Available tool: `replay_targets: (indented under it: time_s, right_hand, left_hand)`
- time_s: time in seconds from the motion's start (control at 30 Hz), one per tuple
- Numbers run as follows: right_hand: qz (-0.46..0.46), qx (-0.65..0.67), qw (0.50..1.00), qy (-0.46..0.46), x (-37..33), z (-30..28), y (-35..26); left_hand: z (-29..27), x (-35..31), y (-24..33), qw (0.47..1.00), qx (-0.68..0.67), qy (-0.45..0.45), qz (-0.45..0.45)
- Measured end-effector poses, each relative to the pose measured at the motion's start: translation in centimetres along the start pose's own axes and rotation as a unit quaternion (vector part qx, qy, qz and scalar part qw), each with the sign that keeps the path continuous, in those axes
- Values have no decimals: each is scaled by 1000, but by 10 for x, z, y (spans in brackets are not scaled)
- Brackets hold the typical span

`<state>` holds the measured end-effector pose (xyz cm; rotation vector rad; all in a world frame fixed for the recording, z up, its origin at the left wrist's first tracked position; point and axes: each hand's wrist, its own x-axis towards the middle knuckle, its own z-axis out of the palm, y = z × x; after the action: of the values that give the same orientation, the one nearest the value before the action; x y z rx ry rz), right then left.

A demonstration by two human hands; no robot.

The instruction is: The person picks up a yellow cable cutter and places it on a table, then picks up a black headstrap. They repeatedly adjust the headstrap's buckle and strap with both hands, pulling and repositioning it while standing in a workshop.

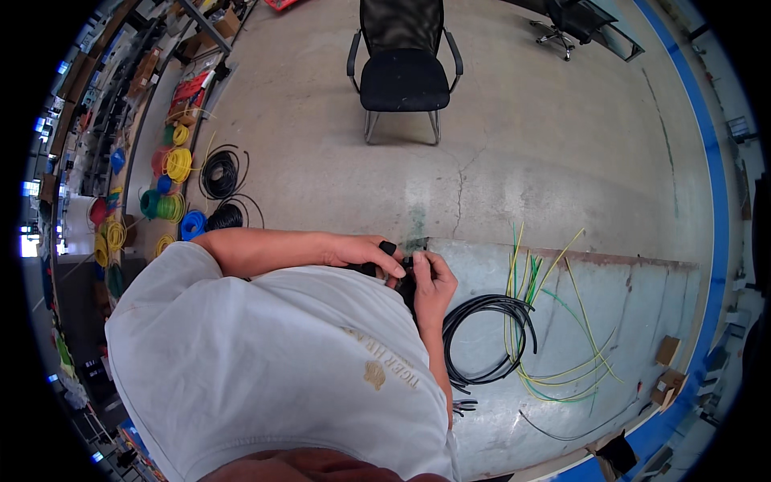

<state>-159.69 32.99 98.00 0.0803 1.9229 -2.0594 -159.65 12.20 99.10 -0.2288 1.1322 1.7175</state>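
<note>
My left hand is closed round a dark object with a black, blunt end sticking out past the fingers; its kind cannot be told. Close against it, my right hand pinches a small black piece between thumb and fingers. Both hands meet in front of my chest, at the left end of the grey metal worktop. To the right of them a coil of black cable lies on the worktop. Pliers with dark handles lie below the coil, near my right forearm.
Yellow and green wires spread right of the coil. Small cardboard boxes stand at the worktop's far right. A black chair is on the floor ahead. Coloured wire spools and black cable coils lie at the left, by shelving.
</note>
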Motion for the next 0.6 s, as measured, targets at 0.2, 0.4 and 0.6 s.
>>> replay_targets:
  time_s: [0.2, 0.4, 0.6]
  right_hand:
    - [61, 58, 996, 13, 10, -3, -13]
    - [77, 68, 995, -14, -1, -22, -8]
    - [-6, -51, 993, -106, -1, -43, -14]
  left_hand:
    - [10, 1, 7, 997, -72, 15, -20]
    - [2, 10, -5, 989, 81, 92, 79]
    - [-4, 12, -18, 976, 136, 93, 143]
